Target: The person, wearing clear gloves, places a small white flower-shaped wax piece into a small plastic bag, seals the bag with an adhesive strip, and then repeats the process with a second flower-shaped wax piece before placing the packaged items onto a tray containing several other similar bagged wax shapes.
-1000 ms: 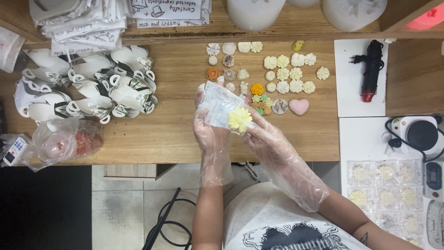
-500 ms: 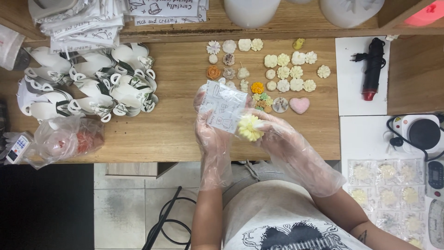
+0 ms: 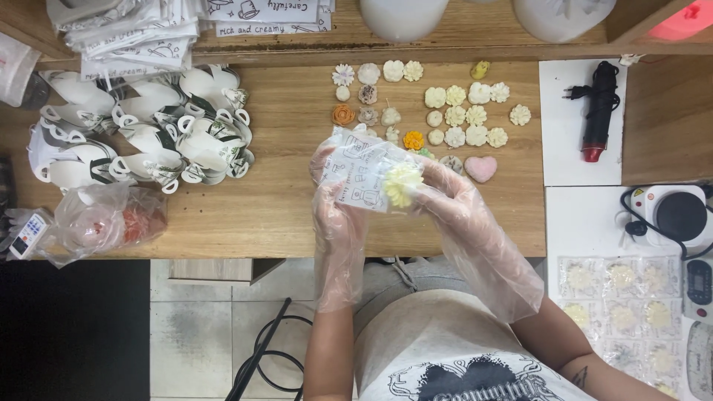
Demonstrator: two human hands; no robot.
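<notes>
Both my hands wear loose clear plastic gloves and meet above the wooden table's front edge [image 3: 245, 223]. My left hand [image 3: 336, 212] holds a small clear printed bag [image 3: 356, 174] by its side. My right hand [image 3: 449, 197] pinches a pale yellow flower-shaped piece [image 3: 402, 184] right at the bag's mouth. Just behind my hands lie several small flower-shaped pieces [image 3: 460, 115] in white, cream, orange and yellow, plus a pink heart [image 3: 480, 168].
A cluster of white cups with printed wraps [image 3: 141, 141] fills the table's left. A crumpled clear bag [image 3: 96, 223] lies at the front left. A black and red tool [image 3: 598, 111] rests on white paper, beside a small hot plate [image 3: 679, 215] and bagged flowers [image 3: 616, 289].
The bag and the yellow flower have stayed between my hands; the flower has shifted slightly left, up against the bag's mouth. My hands sit a little lower than a second ago.
</notes>
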